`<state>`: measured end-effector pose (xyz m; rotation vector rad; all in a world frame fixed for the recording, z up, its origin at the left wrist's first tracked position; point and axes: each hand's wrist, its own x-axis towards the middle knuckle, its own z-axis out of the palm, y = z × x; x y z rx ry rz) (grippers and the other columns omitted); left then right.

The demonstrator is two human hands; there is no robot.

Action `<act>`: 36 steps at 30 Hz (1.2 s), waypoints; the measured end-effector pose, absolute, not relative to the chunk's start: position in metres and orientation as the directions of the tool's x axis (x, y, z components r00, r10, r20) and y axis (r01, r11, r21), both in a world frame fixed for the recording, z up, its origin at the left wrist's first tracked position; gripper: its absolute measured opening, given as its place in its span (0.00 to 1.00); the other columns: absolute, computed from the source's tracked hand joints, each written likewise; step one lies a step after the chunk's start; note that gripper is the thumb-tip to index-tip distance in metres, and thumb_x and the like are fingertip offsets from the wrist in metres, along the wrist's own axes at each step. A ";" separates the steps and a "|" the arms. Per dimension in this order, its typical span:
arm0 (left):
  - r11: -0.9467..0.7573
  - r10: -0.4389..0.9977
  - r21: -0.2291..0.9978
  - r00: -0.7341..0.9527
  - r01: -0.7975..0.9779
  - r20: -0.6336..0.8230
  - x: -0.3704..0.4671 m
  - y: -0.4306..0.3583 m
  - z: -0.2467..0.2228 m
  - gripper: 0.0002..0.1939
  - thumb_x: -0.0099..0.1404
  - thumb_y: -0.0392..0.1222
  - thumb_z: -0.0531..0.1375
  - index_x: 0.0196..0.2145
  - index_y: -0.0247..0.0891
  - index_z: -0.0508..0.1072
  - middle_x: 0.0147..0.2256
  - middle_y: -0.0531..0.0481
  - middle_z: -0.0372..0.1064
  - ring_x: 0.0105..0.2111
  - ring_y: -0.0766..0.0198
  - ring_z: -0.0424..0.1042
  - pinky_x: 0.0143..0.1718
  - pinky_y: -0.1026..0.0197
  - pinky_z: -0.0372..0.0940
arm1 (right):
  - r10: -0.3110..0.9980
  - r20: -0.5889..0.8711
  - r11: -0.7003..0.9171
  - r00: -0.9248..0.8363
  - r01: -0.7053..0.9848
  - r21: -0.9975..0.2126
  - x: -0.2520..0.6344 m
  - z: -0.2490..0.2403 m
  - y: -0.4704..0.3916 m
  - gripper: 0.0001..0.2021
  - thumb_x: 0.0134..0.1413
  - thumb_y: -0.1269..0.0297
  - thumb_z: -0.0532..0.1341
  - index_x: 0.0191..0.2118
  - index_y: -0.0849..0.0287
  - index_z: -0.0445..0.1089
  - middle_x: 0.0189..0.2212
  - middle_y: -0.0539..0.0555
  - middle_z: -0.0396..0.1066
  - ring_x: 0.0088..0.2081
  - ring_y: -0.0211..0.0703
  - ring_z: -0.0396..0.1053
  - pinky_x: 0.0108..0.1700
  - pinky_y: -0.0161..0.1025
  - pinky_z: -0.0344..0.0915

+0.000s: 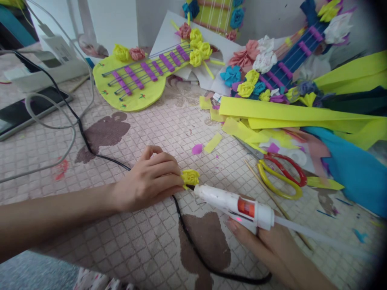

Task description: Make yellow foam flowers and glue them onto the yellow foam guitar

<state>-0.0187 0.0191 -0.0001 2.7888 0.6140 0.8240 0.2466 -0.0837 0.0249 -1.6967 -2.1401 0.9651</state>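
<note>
Between the fingers of my left hand (157,175) is a yellow crepe-paper flower (191,177), held just above the patterned tablecloth. My right hand (269,241) grips a white glue gun (223,200) with an orange window and a long clear glue stick out of its back. The dark nozzle points left and meets the underside of the flower; whether glue is coming out cannot be seen. A black cord (193,241) curves across the cloth below both hands.
A yellow paper guitar (133,88) and a blue one (284,68) lie at the back. Scissors (281,173), a wooden stick (272,201) and crepe-paper strips (287,112) are on the right. A phone (33,108), power strip (45,72) and cables stand left.
</note>
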 end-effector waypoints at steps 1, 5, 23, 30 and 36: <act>-0.895 0.442 0.290 0.764 0.339 0.470 -0.019 0.019 -0.001 0.02 0.64 0.38 0.59 0.36 0.41 0.70 0.34 0.54 0.71 0.38 0.64 0.67 0.44 0.55 0.54 | 0.933 -0.208 0.103 -0.292 0.775 -0.623 0.246 0.025 -0.084 0.06 0.59 0.59 0.53 0.37 0.53 0.65 0.27 0.49 0.71 0.28 0.41 0.70 0.26 0.36 0.67; -0.861 0.490 0.379 0.752 0.338 0.441 -0.018 0.019 -0.002 0.04 0.63 0.37 0.60 0.38 0.40 0.70 0.36 0.51 0.70 0.39 0.62 0.66 0.44 0.56 0.58 | 0.940 -0.188 0.114 -0.285 0.781 -0.614 0.245 0.025 -0.084 0.06 0.58 0.60 0.54 0.37 0.53 0.65 0.29 0.49 0.72 0.30 0.42 0.71 0.26 0.35 0.66; -0.590 0.652 0.736 0.734 0.332 0.191 -0.012 0.022 0.004 0.18 0.61 0.35 0.59 0.50 0.38 0.65 0.48 0.45 0.65 0.46 0.63 0.67 0.44 0.64 0.68 | 0.949 -0.088 0.199 -0.303 0.793 -0.576 0.244 0.029 -0.083 0.06 0.57 0.60 0.54 0.31 0.54 0.64 0.27 0.50 0.72 0.26 0.41 0.71 0.20 0.33 0.65; -0.561 0.665 0.753 0.729 0.344 0.163 -0.012 0.021 0.003 0.17 0.62 0.37 0.59 0.48 0.37 0.66 0.45 0.45 0.67 0.44 0.63 0.69 0.42 0.64 0.68 | 0.947 -0.090 0.205 -0.308 0.795 -0.571 0.245 0.030 -0.082 0.07 0.57 0.61 0.55 0.30 0.54 0.64 0.23 0.48 0.70 0.23 0.39 0.69 0.20 0.32 0.65; -0.547 0.668 0.764 0.728 0.343 0.151 -0.012 0.022 0.004 0.16 0.61 0.36 0.60 0.48 0.37 0.66 0.44 0.46 0.67 0.41 0.65 0.69 0.38 0.67 0.68 | 0.950 -0.112 0.171 -0.290 0.789 -0.590 0.243 0.032 -0.082 0.08 0.58 0.60 0.53 0.29 0.53 0.63 0.21 0.47 0.69 0.21 0.38 0.67 0.20 0.34 0.64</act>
